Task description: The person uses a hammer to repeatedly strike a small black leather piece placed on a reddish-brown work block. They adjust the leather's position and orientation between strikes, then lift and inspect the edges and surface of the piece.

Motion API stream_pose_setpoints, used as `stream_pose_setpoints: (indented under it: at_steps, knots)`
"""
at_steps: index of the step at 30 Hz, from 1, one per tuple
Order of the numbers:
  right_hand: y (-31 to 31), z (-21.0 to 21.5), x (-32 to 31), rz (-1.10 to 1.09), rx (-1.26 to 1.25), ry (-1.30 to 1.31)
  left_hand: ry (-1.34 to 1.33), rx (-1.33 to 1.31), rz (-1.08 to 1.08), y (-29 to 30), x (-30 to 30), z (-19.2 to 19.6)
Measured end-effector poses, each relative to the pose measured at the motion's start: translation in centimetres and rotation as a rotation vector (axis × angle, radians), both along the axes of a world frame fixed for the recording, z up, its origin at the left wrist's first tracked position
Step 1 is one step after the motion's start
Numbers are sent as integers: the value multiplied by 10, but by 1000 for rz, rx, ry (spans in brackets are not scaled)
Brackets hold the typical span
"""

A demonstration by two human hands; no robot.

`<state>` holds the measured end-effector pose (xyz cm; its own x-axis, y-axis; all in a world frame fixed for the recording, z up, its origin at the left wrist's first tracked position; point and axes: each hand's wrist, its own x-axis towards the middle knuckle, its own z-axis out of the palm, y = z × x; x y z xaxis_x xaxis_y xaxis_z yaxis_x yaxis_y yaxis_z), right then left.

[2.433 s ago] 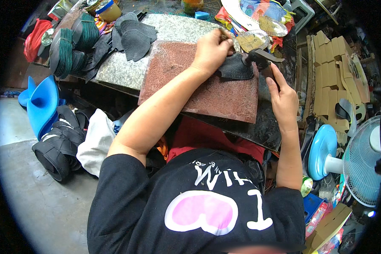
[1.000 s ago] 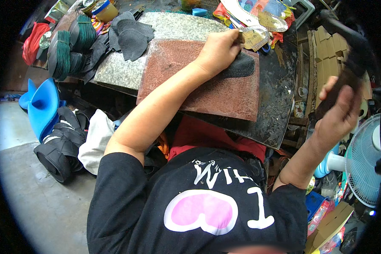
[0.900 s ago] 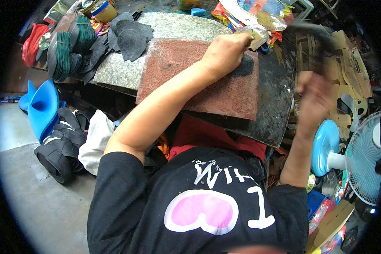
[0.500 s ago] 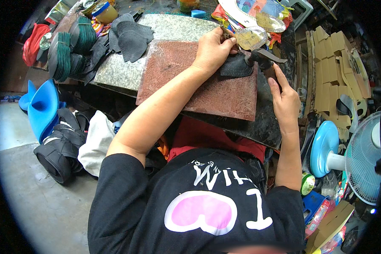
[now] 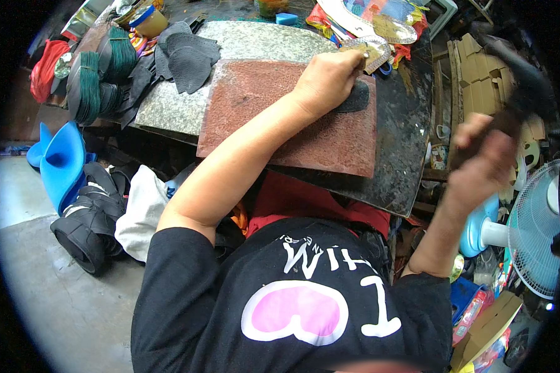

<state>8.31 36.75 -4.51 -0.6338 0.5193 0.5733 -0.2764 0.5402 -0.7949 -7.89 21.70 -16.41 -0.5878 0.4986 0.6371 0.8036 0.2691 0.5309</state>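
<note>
My left hand point(image 5: 330, 82) is a closed fist over the reddish-brown board point(image 5: 261, 118). A small pale tip shows at the top of the fist, but I cannot make out what the fingers hold. Below and beside this fist lies a black textured leather-like piece point(image 5: 354, 99), partly covered by the hand. My right hand point(image 5: 488, 155) grips the handle of a hammer point(image 5: 529, 81) with a dark head. It is raised well off to the right of the table, blurred by motion.
The board overlaps a speckled stone slab point(image 5: 242, 40) on a dark table point(image 5: 398, 149). Black cut pieces point(image 5: 193, 59) and bundles of green cord point(image 5: 88, 87) lie left. Patterned sole-shaped pieces point(image 5: 395, 28) lie at the back. Cardboard point(image 5: 476, 74) and a fan point(image 5: 538, 227) stand right.
My right hand has swung the hammer up and right, away from the board. My left hand has shifted slightly right and turned into an upright fist over the black piece.
</note>
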Motion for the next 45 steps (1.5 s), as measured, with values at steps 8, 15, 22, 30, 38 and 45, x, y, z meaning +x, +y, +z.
stream_pose_setpoints:
  at_steps: [8, 15, 22, 30, 38, 45]
  knots:
    - [31, -100, -2, 26, 273, -613, -106, 65, 98, 1, 4, -7]
    - [22, -100, -1, -10, 405, -662, -796, 459, -77, -2, -13, -14]
    - [31, -89, 5, 136, 184, -498, -537, 175, 31, -1, -10, -13]
    - [14, -10, 11, 160, 20, 174, 11, -4, 0, 3, -2, -1]
    - [31, -84, -3, 51, 411, -471, -85, 69, 71, 6, 0, -8]
    - [19, -95, 0, 19, 444, -613, -758, 423, -107, 4, -14, -18]
